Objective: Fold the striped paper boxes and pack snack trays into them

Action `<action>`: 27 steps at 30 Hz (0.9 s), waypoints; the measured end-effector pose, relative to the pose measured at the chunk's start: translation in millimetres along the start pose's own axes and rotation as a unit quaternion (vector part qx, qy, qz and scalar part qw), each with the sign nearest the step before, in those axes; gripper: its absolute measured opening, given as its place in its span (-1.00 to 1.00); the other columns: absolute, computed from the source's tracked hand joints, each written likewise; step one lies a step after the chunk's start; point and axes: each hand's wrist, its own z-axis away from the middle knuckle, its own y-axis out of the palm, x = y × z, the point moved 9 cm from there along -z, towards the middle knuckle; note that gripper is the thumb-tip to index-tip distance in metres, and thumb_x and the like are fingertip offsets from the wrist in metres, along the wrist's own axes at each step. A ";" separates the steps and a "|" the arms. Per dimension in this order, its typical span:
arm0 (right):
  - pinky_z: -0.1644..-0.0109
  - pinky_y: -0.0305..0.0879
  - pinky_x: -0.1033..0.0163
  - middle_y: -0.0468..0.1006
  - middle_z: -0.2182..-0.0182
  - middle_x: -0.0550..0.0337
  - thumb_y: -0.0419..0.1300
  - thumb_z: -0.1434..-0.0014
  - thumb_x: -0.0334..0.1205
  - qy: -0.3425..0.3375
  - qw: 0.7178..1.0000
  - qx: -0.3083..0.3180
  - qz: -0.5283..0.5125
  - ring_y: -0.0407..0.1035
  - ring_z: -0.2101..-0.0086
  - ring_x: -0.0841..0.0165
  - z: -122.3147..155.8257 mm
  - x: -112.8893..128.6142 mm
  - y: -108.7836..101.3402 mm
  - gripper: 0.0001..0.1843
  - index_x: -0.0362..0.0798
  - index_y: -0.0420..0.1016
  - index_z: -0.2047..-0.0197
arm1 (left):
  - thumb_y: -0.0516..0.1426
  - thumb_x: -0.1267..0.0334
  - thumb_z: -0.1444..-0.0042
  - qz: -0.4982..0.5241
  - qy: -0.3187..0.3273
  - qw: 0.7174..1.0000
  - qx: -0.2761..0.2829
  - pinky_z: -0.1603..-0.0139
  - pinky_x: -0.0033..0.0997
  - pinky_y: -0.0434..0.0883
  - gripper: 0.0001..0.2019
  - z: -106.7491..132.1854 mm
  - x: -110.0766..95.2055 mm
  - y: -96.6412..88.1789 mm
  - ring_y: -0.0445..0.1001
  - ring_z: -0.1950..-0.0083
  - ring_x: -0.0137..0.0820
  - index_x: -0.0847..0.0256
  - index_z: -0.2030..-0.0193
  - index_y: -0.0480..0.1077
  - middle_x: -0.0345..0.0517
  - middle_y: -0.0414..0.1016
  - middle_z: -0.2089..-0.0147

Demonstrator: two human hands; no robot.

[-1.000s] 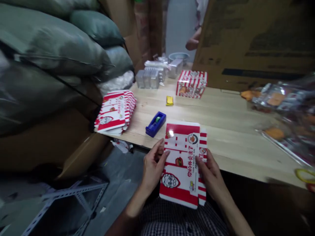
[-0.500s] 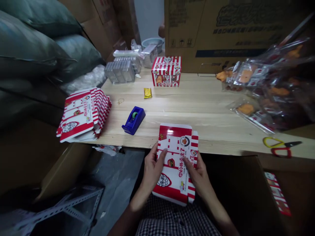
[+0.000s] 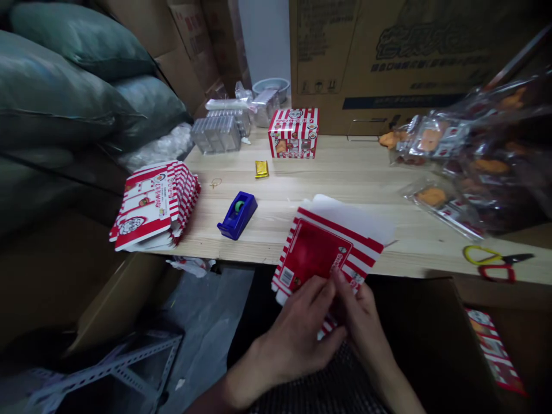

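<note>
A flat red-and-white striped carton (image 3: pixel 319 247) is tilted over the table's front edge, its plain red panel and barcode facing up and a white flap sticking out at the far side. My right hand (image 3: pixel 362 310) grips its lower right edge, thumb on top. Across the lower part lie the bent fingers of my left hand (image 3: pixel 302 328), closed on the carton close to my right thumb; they hide that end. To the left is a blue tape dispenser (image 3: pixel 238 216) with green tape. A stack of similar flat cartons (image 3: pixel 149 207) lies at the table's left end.
Behind stand a made-up striped box (image 3: pixel 294 133) and clear plastic cases (image 3: pixel 215 135). A gold packet (image 3: pixel 261 169) lies before them. Bagged orange toys (image 3: pixel 431 196) crowd the right, near yellow-and-red scissors (image 3: pixel 495 261). A large cardboard box (image 3: pixel 328 52) blocks the back.
The carton has been turned over and rotated, so the printed front with the burger no longer shows. My left hand has moved from its left edge rightward across its lower part.
</note>
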 end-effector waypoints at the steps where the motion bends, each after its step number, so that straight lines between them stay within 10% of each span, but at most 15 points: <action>1: 0.06 0.54 -0.02 0.69 0.08 0.11 0.29 -0.20 0.12 0.010 1.000 -0.023 -0.011 0.60 0.13 0.08 -0.7 1.7 -8.2 -0.61 0.11 0.58 0.00 | 0.24 0.30 -0.18 0.005 -0.006 1.000 -0.016 -0.23 -0.15 0.45 -0.33 -1.5 4.4 -8.3 0.43 -0.22 -0.16 0.01 -0.42 0.20 0.07 0.45 -0.20; 5: 0.23 0.56 -0.03 0.71 0.13 0.10 0.35 -0.15 0.09 0.048 0.998 -0.026 -0.038 0.63 0.31 0.08 -10.4 -2.9 -24.9 -0.52 0.12 0.51 -0.09 | 0.18 0.26 -0.26 -0.040 -0.107 0.964 -0.239 -0.44 0.02 0.18 -0.48 11.6 48.5 -67.2 0.25 -0.40 -0.13 -0.02 -0.36 0.28 0.01 0.33 -0.36; 10: 0.16 0.56 0.01 0.65 -0.02 0.10 0.34 -0.17 0.08 0.039 0.998 -0.023 -0.037 0.62 0.19 0.09 -14.5 -26.4 -17.0 -0.40 0.17 0.37 -0.23 | 0.19 0.12 -0.25 0.186 -0.245 0.947 -0.089 -0.11 -0.11 0.52 -0.50 22.9 92.7 -7.8 0.57 -0.08 -0.15 0.08 -0.31 0.31 0.02 0.54 -0.18; 13: 0.04 0.53 0.03 0.60 -0.11 0.14 0.29 -0.21 0.11 0.001 1.000 -0.028 -0.008 0.57 0.05 0.09 -14.1 -27.6 -8.0 -0.37 0.20 0.31 -0.30 | 0.32 0.12 -0.10 0.282 -0.284 0.910 -0.107 -0.06 -0.15 0.55 -0.37 28.9 96.7 13.1 0.59 -0.07 -0.14 0.10 -0.30 0.29 0.04 0.56 -0.16; 21: -0.19 0.38 0.06 0.55 -0.14 0.13 0.33 -0.18 0.05 -0.074 0.996 -0.006 0.055 0.48 -0.07 0.14 -17.2 -4.8 15.5 -0.27 0.15 0.21 -0.35 | 0.37 0.16 -0.05 0.346 -0.283 0.887 -0.113 -0.16 -0.12 0.50 -0.44 23.3 94.1 19.3 0.56 -0.13 -0.14 0.13 -0.19 0.38 0.04 0.56 -0.15; 27: 0.01 0.51 0.03 0.63 -0.03 0.11 0.35 -0.14 0.06 0.003 1.000 0.028 0.000 0.58 0.10 0.11 -23.8 -25.9 13.4 -0.33 0.17 0.29 -0.27 | 0.42 0.17 0.06 0.340 -0.313 0.866 -0.191 0.01 -0.18 0.57 -0.54 30.9 114.5 8.4 0.64 0.07 -0.18 0.23 0.02 0.49 0.00 0.66 0.04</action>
